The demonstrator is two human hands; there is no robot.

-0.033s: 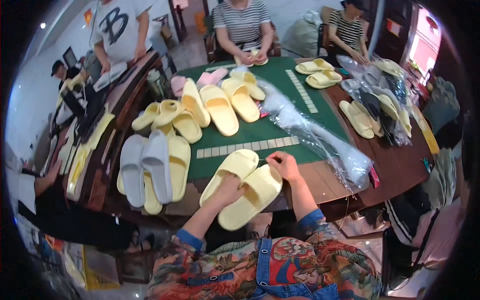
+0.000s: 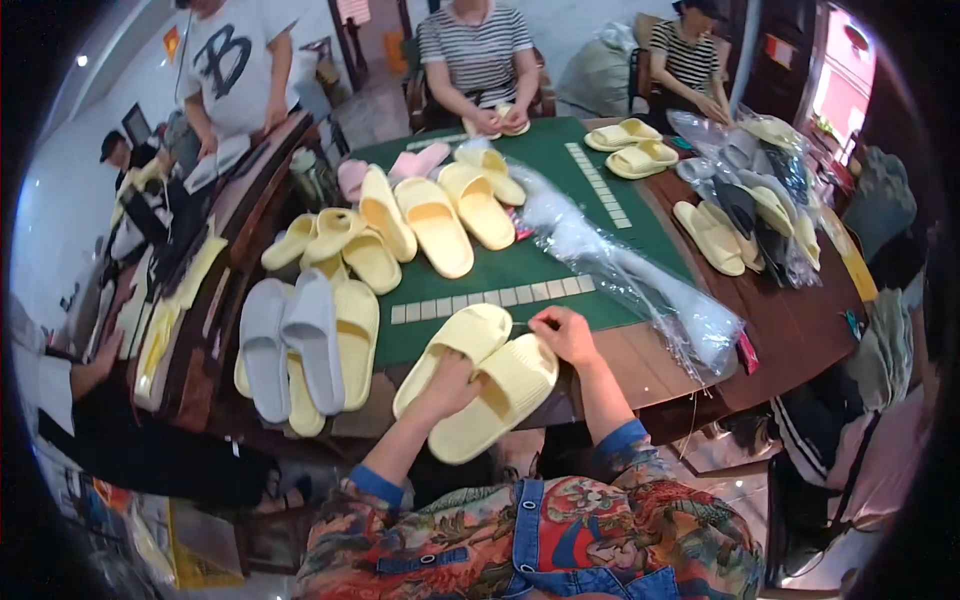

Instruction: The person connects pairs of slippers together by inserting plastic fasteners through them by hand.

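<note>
A pair of pale yellow slippers (image 2: 500, 398) is held side by side at the table's near edge, toes pointing away from me. My left hand (image 2: 452, 385) reaches into the left slipper's foot opening, its fingers closed on the pair where the two straps meet. At the right slipper's toe, my right hand (image 2: 562, 334) is closed in a pinch. Something thin and light shows beside those fingertips, too small to name. Just left of the pair, grey slippers (image 2: 264, 340) lie on top of yellow ones.
More yellow slippers (image 2: 434, 228) and some pink ones cover the green mat (image 2: 520, 280). White tile rows (image 2: 490, 299) lie across it. Clear plastic wrap (image 2: 640, 270) stretches to the right, near a slipper pile (image 2: 760, 200). Other people sit or stand around, one handling slippers opposite.
The view has shifted slightly, and the slipper pair sits a touch farther left and lower in it. Both hands keep the same hold.
</note>
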